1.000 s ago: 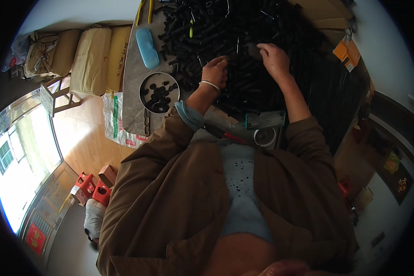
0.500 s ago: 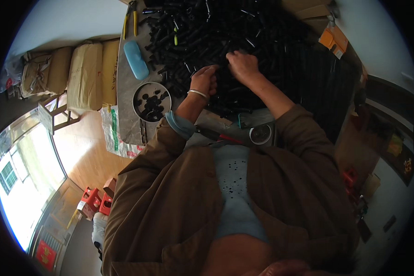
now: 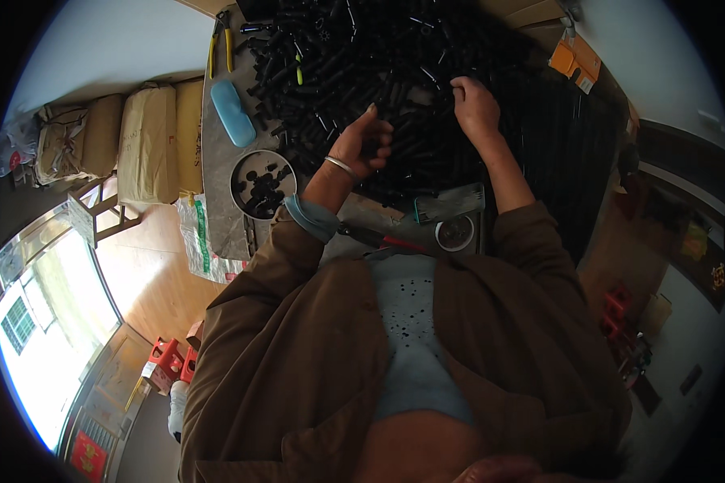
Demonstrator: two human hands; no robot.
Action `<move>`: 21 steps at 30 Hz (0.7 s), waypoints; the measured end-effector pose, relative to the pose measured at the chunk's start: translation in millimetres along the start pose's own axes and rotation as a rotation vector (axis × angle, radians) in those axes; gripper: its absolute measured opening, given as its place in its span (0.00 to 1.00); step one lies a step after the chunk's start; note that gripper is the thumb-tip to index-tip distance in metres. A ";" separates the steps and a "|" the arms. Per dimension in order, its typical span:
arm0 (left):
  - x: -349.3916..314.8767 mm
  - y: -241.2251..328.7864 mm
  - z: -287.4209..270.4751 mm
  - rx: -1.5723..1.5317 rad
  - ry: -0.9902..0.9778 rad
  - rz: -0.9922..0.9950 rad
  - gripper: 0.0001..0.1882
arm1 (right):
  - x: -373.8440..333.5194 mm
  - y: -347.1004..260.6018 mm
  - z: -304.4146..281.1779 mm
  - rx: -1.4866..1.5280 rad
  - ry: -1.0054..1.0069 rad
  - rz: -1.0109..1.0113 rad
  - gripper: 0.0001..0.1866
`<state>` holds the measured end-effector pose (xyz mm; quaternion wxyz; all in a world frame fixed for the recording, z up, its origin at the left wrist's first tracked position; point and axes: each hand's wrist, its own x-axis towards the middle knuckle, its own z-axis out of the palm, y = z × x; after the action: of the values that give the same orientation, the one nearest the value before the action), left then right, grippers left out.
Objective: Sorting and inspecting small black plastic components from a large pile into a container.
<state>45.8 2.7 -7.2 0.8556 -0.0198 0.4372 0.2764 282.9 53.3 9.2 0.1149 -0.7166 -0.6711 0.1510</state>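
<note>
From my seat I look down on a grey worktable [image 3: 217, 173] that runs up the frame, its upper part buried under a heap of black tubes [image 3: 395, 64], too many to count. To the left of the table the room shows a wooden floor [image 3: 149, 290], three tan sacks [image 3: 147, 141] stacked against the pale wall, one wooden stool [image 3: 97, 213] and a bright window [image 3: 32, 322] low on the left. Two red crates [image 3: 169, 362] stand on the floor beneath the table edge, and a white plastic bag [image 3: 201, 241] with green print hangs by the table's side. On the table I count one round bowl [image 3: 263, 183] holding a good many small black caps, one light blue case [image 3: 234, 113] above it, one pair of yellow-handled pliers [image 3: 220, 44] at the top, one red-handled tool [image 3: 383, 239] near the table's front edge, and one white ring of tape [image 3: 456, 232] just beside it. An orange tag [image 3: 576, 60] lies at the upper right. My left hand [image 3: 361, 145], with one silver bangle [image 3: 340, 166] at the wrist, is clenched around a black tube, thumb up, at the near edge of the heap. My right hand [image 3: 475, 105] rests on the heap with fingers curled into the tubes; I cannot tell whether it has one in its grasp.
</note>
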 end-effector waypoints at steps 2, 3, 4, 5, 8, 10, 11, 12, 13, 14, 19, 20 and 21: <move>-1.1 -1.4 -0.3 -0.014 -0.004 0.008 0.24 | -4.4 8.2 5.7 -0.053 -0.059 -0.015 0.09; -0.3 -1.4 -2.8 -0.034 -0.028 0.004 0.23 | -7.5 5.4 5.2 -0.053 -0.060 -0.017 0.09; 0.3 -1.1 -4.1 -0.053 -0.053 0.000 0.22 | -11.5 2.3 4.7 0.007 -0.143 -0.045 0.09; 0.1 -1.5 -4.5 -0.053 -0.052 0.001 0.22 | -15.1 0.3 3.3 0.067 -0.226 -0.072 0.09; -3.5 1.4 -6.0 -0.036 -0.098 0.042 0.20 | -18.9 -6.4 -10.7 0.190 -0.327 -0.041 0.10; 1.3 2.0 -13.7 -0.090 -0.212 0.015 0.20 | -12.2 7.4 -11.1 0.171 -0.235 -0.004 0.10; 2.9 0.9 -15.9 -0.088 -0.214 0.016 0.20 | -8.2 15.5 -10.3 0.168 -0.158 0.063 0.10; 3.7 -0.2 -16.7 -0.098 -0.202 0.014 0.20 | -4.5 21.0 -10.5 0.165 -0.081 0.131 0.11; 4.8 -1.2 -17.6 -0.108 -0.190 0.012 0.20 | -0.6 25.0 -10.5 0.145 -0.046 0.129 0.10; 7.0 -2.5 -19.3 -0.105 -0.192 0.011 0.20 | 2.8 26.9 -9.0 0.145 -0.043 0.130 0.10; 6.2 -5.6 -15.1 -0.099 -0.146 -0.010 0.21 | 22.6 2.7 -0.1 -0.122 -0.115 0.065 0.11; 4.1 -5.6 -10.2 -0.098 -0.146 -0.011 0.21 | 27.3 -0.5 4.1 -0.120 -0.115 0.066 0.11; 0.4 -4.3 -4.5 -0.091 -0.117 0.006 0.21 | 32.9 -4.1 9.1 -0.204 -0.197 0.079 0.11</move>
<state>44.8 -2.0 -11.1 0.8771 -0.0412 0.3734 0.2994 277.5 86.0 0.2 -0.0311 -0.7323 -0.6622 0.1559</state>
